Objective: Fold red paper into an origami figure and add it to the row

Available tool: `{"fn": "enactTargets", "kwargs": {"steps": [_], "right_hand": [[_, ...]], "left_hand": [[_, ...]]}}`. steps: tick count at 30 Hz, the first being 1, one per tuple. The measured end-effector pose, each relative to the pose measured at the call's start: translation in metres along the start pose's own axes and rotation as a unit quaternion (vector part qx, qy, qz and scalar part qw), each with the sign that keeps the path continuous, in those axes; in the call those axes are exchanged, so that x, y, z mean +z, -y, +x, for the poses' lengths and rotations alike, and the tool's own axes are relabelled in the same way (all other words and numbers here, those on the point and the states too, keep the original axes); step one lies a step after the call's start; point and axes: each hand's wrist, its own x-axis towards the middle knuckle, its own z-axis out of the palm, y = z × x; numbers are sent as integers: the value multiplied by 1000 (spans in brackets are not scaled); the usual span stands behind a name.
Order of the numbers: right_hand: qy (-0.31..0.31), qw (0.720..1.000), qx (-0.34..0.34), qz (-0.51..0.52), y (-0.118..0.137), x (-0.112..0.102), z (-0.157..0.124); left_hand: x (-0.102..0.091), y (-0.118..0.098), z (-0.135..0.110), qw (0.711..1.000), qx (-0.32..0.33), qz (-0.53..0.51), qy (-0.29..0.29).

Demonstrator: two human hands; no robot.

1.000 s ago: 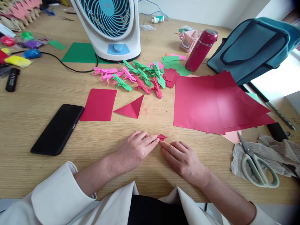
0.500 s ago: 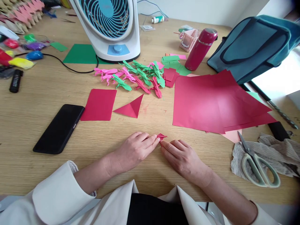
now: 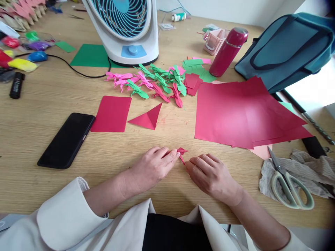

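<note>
A small folded red paper figure point(image 3: 182, 151) lies on the table before me, mostly covered by fingers. My left hand point(image 3: 155, 165) is closed on its left part, thumb and forefinger pressing it. A thin folded strip juts from it toward the lower right, and my right hand point(image 3: 210, 174) pinches the end of that strip. Beyond the hands lies a creased red paper triangle point(image 3: 148, 118). Left of that sits a red paper rectangle point(image 3: 112, 114). Folded paper figures in pink, green point(image 3: 138, 90) and red point(image 3: 177, 96) are heaped farther back.
A black phone point(image 3: 66, 141) lies at left. Large red sheets point(image 3: 225, 115) and scissors point(image 3: 285, 184) on a crumpled cloth are at right. Behind stand a fan point(image 3: 131, 48), a red flask point(image 3: 227, 52) and a blue-green bag point(image 3: 285, 52).
My right hand has shifted slightly right, away from the left one, so the thin strip of the red figure now shows between them. The left hand keeps its hold.
</note>
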Motion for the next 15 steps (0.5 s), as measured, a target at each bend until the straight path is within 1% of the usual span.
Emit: {"fn": "enactTargets", "kwargs": {"steps": [3,6,11,15], "right_hand": [[14,1000,19,-9,1,2,4],[29,999,23,-7,1,4,4],[52,998,1,-21,1,3,1],[48,999,-16,-14,1,-1,0]], "left_hand": [[-2,0,1,1000,5,-3,13],[-3,0,1,1000,8,-2,16],[-2,0,0,1000,2,-9,22],[-3,-1,1,1000,-4,-11,17]]}}
